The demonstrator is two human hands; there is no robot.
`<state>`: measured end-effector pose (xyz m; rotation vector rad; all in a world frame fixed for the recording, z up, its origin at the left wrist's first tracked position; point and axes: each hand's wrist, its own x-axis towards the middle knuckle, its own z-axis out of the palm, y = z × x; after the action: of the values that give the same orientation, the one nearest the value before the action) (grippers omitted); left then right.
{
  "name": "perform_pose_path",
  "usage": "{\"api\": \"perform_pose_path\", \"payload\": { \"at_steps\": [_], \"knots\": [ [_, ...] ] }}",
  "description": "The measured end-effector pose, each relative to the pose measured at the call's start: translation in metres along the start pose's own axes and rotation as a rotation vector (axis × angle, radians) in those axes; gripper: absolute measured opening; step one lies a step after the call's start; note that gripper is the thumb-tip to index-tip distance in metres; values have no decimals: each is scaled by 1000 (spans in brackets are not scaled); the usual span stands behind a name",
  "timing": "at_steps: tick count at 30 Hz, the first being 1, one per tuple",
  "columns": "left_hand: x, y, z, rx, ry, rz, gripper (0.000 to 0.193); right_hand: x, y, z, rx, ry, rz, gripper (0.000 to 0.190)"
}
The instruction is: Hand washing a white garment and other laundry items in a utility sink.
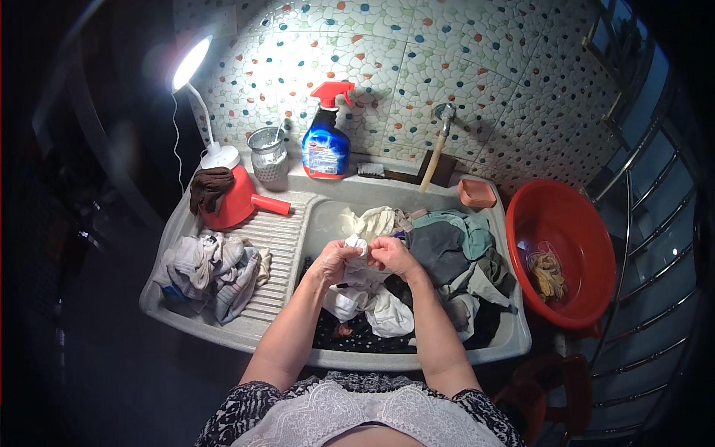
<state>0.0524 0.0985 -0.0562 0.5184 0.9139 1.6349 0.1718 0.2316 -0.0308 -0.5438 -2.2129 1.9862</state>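
Over the basin of a laundry sink (244, 337), my left hand (333, 260) grips a bunched white cloth (356, 246) between thumb and fingers. My right hand (392, 258) is close on its right side, fingers bent and pinched together at the cloth's edge; whether they hold it I cannot tell. White garments (391, 315) lie below my hands on a black dotted cloth (363, 342). A cream cloth (371, 221) lies behind them. To the right are a dark grey garment (438, 251) and a green one (477, 232).
On the ribbed washboard lie a pile of light clothes (215, 271) and a red plastic scoop (232, 204) under a brown cloth (209, 187). Behind stand a lit lamp (192, 64), a glass jar (269, 156), a spray bottle (326, 139) and a tap (447, 114). A red tub (592, 251) is right.
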Motion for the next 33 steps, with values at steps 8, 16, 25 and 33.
{"api": "perform_pose_path", "payload": {
  "at_steps": [8,16,25,33],
  "knots": [
    [4,-5,-2,-64,43,-4,21,7,16,3,-263,62,-290,6],
    [-3,-1,4,-83,27,-80,17,5,16,4,-355,90,-267,9],
    [15,-15,-17,-290,37,-6,28,15,29,6,-310,134,-311,5],
    [2,-2,-4,-314,12,-48,28,0,5,17,-122,139,-229,16]
  ]
}}
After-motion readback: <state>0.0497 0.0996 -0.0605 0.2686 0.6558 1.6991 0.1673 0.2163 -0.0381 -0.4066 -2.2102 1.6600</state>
